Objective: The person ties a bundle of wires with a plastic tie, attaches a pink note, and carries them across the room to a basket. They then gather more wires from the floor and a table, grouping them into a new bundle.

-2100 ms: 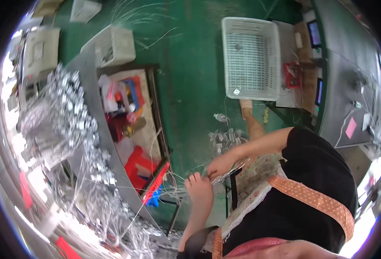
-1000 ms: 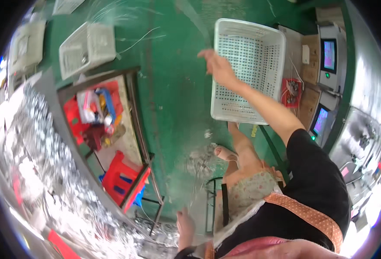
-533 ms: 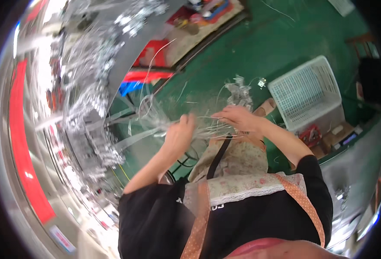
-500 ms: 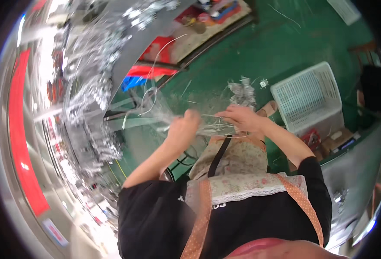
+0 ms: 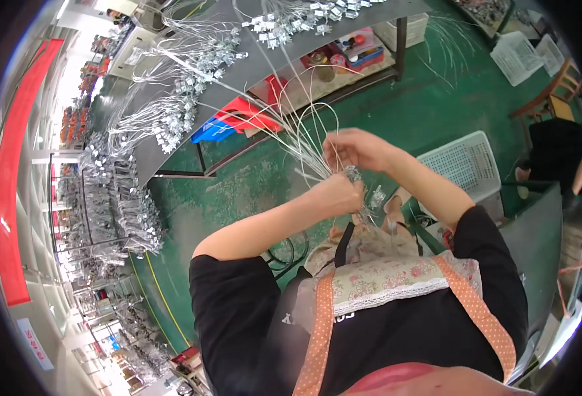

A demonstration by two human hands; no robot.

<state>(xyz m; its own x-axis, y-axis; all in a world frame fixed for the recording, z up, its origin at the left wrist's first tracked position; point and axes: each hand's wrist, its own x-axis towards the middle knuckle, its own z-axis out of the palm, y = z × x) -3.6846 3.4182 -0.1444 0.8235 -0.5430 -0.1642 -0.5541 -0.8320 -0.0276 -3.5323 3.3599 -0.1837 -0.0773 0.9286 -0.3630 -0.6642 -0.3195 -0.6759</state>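
In the head view, the left hand [image 5: 336, 196] was closed in a fist around a bundle of thin white wires [image 5: 304, 142], gripping it low down where small metal connectors [image 5: 355, 175] hung at the wire ends. The right hand [image 5: 353, 146] sat just above and to the right of it, its fingers [image 5: 334, 144] pinched together on a few strands of the same bundle. The wires fanned up and away from both hands toward the far side, arching over the green floor [image 5: 238, 191] and reaching a long grey workbench [image 5: 264, 59] that ran across the far part of the scene. On that bench lay many more wire harnesses with metal terminals [image 5: 205, 59], spread in loose sheaves. Under the bench stood a red plastic stool [image 5: 248, 112] and a blue bin [image 5: 212, 131]. To the right of the hands, near the right elbow, sat a white plastic basket [image 5: 465, 165] on the floor. The person wore a black shirt [image 5: 238, 310] and a floral apron with orange dotted straps [image 5: 320, 330]. Far left, racks [image 5: 106, 198] held more bundled harnesses.
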